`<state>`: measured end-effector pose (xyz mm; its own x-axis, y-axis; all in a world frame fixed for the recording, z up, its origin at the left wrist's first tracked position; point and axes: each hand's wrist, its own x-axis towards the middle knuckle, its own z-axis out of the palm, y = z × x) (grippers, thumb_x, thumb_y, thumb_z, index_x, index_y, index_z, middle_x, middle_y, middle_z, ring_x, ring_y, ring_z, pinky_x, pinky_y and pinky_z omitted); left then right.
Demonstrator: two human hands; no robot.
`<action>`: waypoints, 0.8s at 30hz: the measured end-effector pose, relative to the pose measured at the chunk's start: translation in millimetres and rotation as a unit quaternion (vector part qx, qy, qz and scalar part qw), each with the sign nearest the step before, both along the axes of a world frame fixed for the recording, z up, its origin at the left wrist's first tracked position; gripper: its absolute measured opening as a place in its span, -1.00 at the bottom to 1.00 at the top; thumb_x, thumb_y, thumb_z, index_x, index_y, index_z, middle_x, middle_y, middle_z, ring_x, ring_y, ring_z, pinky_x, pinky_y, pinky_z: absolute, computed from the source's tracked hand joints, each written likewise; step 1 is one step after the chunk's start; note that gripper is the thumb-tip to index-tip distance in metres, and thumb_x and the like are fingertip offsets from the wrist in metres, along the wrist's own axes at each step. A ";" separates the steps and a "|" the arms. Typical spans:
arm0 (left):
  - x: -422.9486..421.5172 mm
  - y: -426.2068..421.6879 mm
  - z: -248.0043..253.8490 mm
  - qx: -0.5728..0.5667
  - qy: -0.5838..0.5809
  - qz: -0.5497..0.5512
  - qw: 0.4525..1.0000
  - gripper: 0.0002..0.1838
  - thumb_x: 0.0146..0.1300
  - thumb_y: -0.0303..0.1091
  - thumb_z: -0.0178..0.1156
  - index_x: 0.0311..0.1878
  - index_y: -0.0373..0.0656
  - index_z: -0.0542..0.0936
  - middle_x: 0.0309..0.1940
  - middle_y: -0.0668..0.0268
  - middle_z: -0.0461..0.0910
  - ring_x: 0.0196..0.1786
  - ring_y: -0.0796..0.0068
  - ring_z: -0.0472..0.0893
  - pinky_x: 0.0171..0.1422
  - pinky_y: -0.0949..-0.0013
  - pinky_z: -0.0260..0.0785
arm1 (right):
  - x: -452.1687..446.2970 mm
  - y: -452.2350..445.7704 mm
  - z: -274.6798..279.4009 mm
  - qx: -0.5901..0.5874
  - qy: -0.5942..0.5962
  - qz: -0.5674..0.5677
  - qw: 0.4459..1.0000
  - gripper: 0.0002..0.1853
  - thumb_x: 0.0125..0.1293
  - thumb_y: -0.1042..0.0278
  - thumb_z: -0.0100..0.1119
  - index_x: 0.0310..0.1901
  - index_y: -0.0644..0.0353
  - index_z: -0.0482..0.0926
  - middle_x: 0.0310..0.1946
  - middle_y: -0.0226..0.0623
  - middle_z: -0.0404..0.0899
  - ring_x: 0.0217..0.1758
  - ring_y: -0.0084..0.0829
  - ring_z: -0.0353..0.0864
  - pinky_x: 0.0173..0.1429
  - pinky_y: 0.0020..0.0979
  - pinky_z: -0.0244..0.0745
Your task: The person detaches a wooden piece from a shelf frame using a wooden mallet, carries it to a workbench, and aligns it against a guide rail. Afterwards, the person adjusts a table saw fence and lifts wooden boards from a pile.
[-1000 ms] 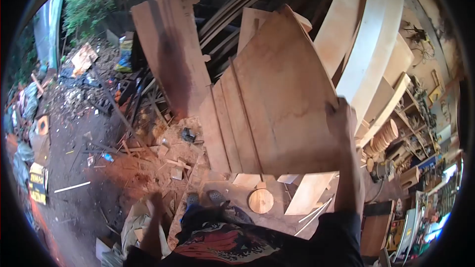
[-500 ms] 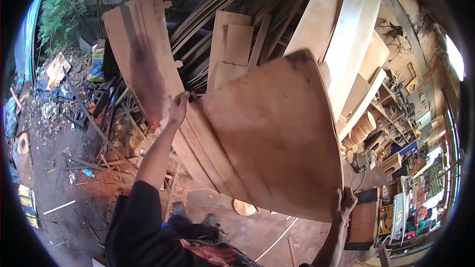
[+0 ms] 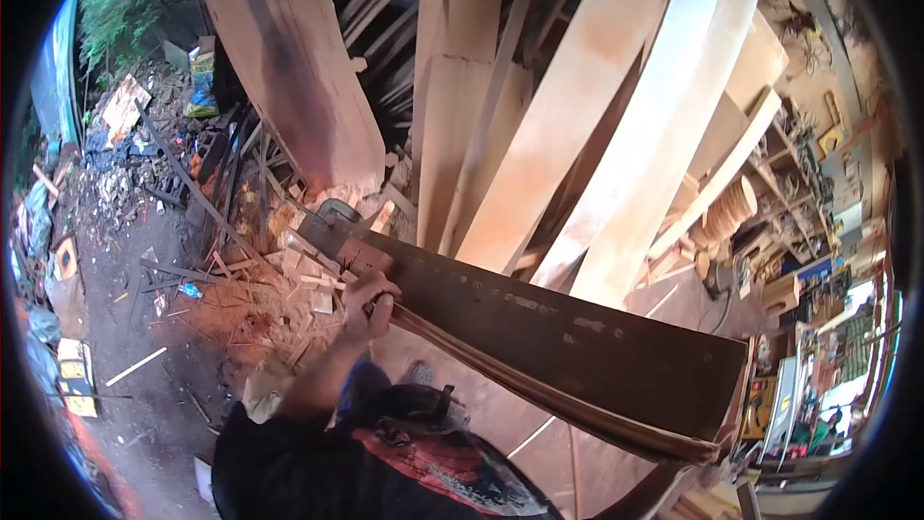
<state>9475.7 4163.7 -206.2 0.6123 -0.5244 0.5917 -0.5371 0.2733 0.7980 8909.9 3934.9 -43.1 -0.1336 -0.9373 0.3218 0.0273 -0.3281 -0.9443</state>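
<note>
A curved plywood panel now shows mostly as a thin edge, running along the front of a long dark bench top. My left hand is closed on its left end, fingers curled over the edge. My right forearm reaches toward the panel's right end at the lower right; the hand itself is hidden or too dark to make out. A metal clamp sits at the far left end of the dark bench top, beside a small wood block.
Long boards lean behind the bench. A wide stained board stands at the upper left. Wood scraps and sawdust cover the ground left of the bench. Shelves and stacked round discs are at the right.
The panel has turned from its broad face to nearly edge-on and dropped lower, uncovering the dark bench top. My left hand came to the panel's left side, then moved lower with it.
</note>
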 end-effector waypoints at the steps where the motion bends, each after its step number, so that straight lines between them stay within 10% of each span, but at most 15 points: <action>1: -15.6 1.4 2.5 -0.009 0.006 0.015 1.000 -0.78 0.27 -0.31 0.13 -0.38 -0.24 0.64 -0.56 0.16 0.55 -0.48 0.23 0.58 -0.32 0.26 0.38 | 10.5 6.3 17.2 0.012 -0.025 -0.004 1.000 -0.25 0.62 -0.31 -0.25 0.33 0.30 0.50 0.20 -0.11 0.61 0.25 -0.30 0.58 0.41 -0.20 0.45; 6: -50.6 -6.0 1.1 -0.004 0.051 0.048 0.998 -0.85 0.16 -0.39 0.14 -0.42 -0.24 0.63 -0.55 0.19 0.56 -0.47 0.23 0.56 -0.28 0.22 0.39 | 93.0 -3.1 153.1 0.077 0.083 0.060 0.992 -0.37 0.62 -0.21 -0.16 0.29 0.21 0.57 0.10 -0.24 0.67 0.15 -0.40 0.63 0.33 -0.26 0.48; 10: -57.5 -17.3 -3.1 -0.005 0.046 0.045 0.998 -0.93 0.07 -0.45 0.15 -0.42 -0.19 0.61 -0.54 0.22 0.54 -0.47 0.23 0.53 -0.30 0.21 0.35 | 222.7 -23.2 228.1 -0.017 0.553 0.306 0.775 -0.41 0.51 -0.07 0.07 0.32 0.28 0.55 0.15 -0.20 0.68 0.26 -0.35 0.62 0.37 -0.25 0.45; 13: -63.0 -12.5 13.3 0.019 0.035 0.023 0.999 -0.96 0.03 -0.44 0.19 -0.42 -0.15 0.58 -0.55 0.24 0.48 -0.50 0.20 0.49 -0.31 0.17 0.31 | 344.6 -20.1 177.4 0.051 0.719 0.356 0.595 -0.30 0.32 -0.06 0.42 0.31 0.31 0.54 0.17 -0.01 0.66 0.29 -0.15 0.63 0.39 -0.13 0.51; 16: -68.8 -11.9 3.1 -0.010 0.011 -0.011 1.000 -0.93 0.02 -0.40 0.23 -0.40 -0.14 0.59 -0.53 0.26 0.49 -0.49 0.19 0.49 -0.28 0.16 0.32 | 431.1 -26.5 48.6 0.091 0.726 0.529 0.430 -0.19 0.28 -0.40 0.32 0.11 0.35 0.62 0.05 0.05 0.69 0.13 -0.12 0.70 0.24 -0.16 0.55; 20: -72.5 -7.8 -1.9 0.010 0.016 -0.080 0.997 -0.84 0.00 -0.32 0.30 -0.33 -0.13 0.61 -0.49 0.29 0.53 -0.45 0.21 0.52 -0.25 0.15 0.34 | 490.9 -8.7 -146.4 0.105 0.705 0.589 0.380 -0.04 0.22 -0.69 0.11 -0.17 0.35 0.74 -0.15 -0.01 0.74 -0.07 -0.22 0.72 0.03 -0.16 0.52; 24: -69.6 2.0 -3.3 0.058 -0.038 -0.125 0.990 -0.72 -0.03 -0.24 0.40 -0.23 -0.09 0.64 -0.43 0.33 0.55 -0.39 0.26 0.52 -0.20 0.14 0.36 | 502.9 4.3 -226.5 0.287 0.608 0.678 0.299 -0.06 0.21 -0.62 0.20 0.29 0.12 0.59 0.21 -0.03 0.58 0.27 -0.13 0.57 0.34 -0.23 0.44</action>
<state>9406.0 4165.7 -209.5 0.4114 -0.7205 0.5582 -0.5232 0.3148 0.7919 9412.9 3939.2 -269.6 0.3821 0.1871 -0.9050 -0.7095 -0.5681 -0.4170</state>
